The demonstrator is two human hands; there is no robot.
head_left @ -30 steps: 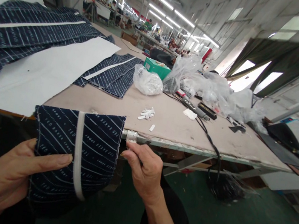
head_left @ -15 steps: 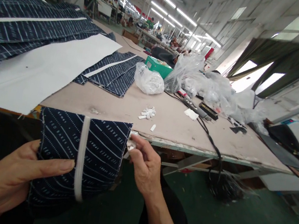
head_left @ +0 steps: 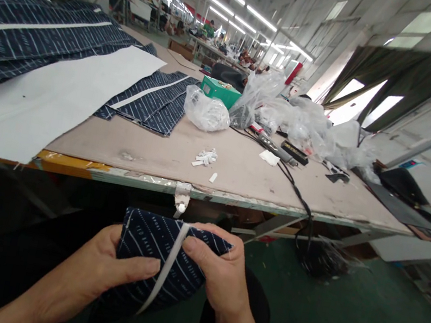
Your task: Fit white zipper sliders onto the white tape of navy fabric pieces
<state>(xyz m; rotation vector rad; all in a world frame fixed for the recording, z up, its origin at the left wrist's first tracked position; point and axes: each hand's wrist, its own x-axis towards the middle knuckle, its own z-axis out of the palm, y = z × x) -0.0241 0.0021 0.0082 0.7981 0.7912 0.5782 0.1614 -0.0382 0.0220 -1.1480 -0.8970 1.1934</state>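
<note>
A navy fabric piece (head_left: 152,244) with thin white stripes and a white band down its middle is held in my lap, below the table edge. My left hand (head_left: 106,270) grips its left side, thumb laid across the front. My right hand (head_left: 221,273) is closed on its right side, thumb touching the white band. Both hands press the piece between them, so it is bunched and narrower.
The worktable edge (head_left: 234,200) runs just above my hands, with a small clip (head_left: 182,195) on it. On top lie white paper (head_left: 56,96), more navy striped pieces (head_left: 151,101), small white bits (head_left: 204,157), plastic bags (head_left: 205,110), a green box (head_left: 219,91) and a black cable (head_left: 300,198).
The fabric piece has come down from the table edge into my lap. My right hand left the edge clip and took hold of the fabric's right side.
</note>
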